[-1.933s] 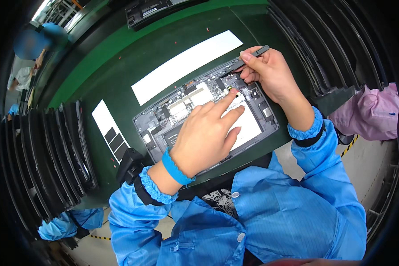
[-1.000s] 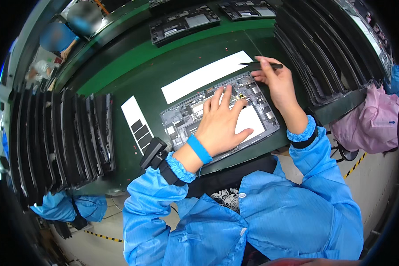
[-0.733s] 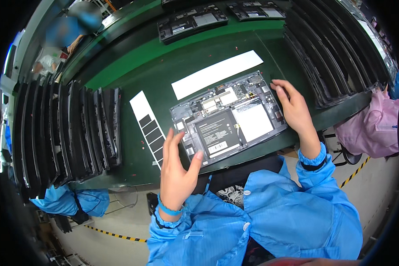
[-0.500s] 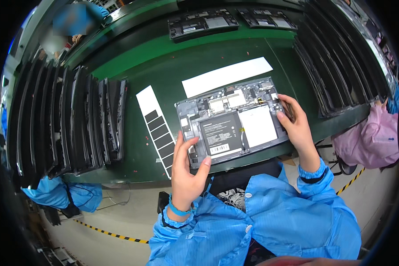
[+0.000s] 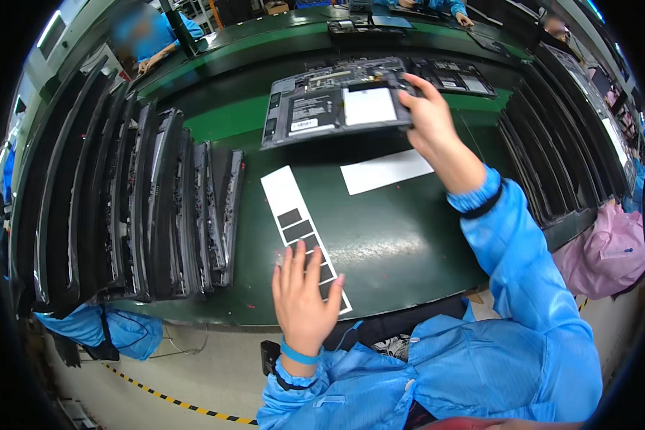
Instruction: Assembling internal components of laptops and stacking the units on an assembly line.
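Observation:
My right hand (image 5: pixel 431 118) grips the right edge of an opened device chassis (image 5: pixel 274 115), thumb on its inner face. The chassis is raised and tilted above the far part of the green table (image 5: pixel 380 265). Inside show a circuit board, a black battery (image 5: pixel 315 109) and a white rectangular panel (image 5: pixel 370 106). My left hand (image 5: pixel 304 301) rests over a white backing strip (image 5: pixel 279 186) with several black rectangular stickers, fingers spread; it covers part of the lower stickers. A blank white strip (image 5: pixel 387 172) lies beyond it, right of the middle.
Upright rows of dark chassis stand at the left (image 5: pixel 147 208) and at the right (image 5: pixel 552 161). Another opened chassis (image 5: pixel 459 77) lies at the far side. A co-worker's blue sleeve (image 5: pixel 183 29) shows at far left. Pink fabric (image 5: pixel 602 251) hangs by the right edge.
The chassis has moved away from me and up, now in my right hand alone. My left hand has let go of it and moved onto the sticker strip. The head view has shifted.

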`<control>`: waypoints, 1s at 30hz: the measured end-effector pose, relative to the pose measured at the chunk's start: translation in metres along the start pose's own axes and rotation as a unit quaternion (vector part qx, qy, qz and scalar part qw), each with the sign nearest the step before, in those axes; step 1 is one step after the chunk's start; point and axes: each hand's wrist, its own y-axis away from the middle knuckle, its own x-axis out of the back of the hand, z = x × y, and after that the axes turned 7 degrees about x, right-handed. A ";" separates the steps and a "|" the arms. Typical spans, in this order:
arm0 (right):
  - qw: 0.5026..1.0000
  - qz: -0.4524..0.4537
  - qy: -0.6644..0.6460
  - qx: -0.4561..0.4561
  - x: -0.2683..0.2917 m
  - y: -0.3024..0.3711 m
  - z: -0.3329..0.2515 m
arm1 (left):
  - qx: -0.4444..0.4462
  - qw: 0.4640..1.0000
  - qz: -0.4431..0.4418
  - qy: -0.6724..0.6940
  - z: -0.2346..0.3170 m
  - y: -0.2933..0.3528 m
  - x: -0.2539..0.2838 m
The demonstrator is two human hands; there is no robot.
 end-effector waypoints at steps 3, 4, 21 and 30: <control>0.998 0.005 0.026 0.059 -0.050 -0.047 0.066 | 0.014 1.000 -0.010 0.003 0.004 -0.003 0.003; 0.992 0.039 0.068 0.096 -0.063 -0.067 0.091 | 0.012 1.000 -0.009 0.010 0.005 -0.004 0.002; 0.740 -0.060 0.631 0.226 -0.003 -0.189 0.069 | 0.033 0.999 -0.032 0.003 0.006 -0.010 0.003; 0.762 -0.104 0.628 0.120 0.055 -0.202 0.094 | 0.014 1.000 0.012 0.003 0.007 -0.006 -0.002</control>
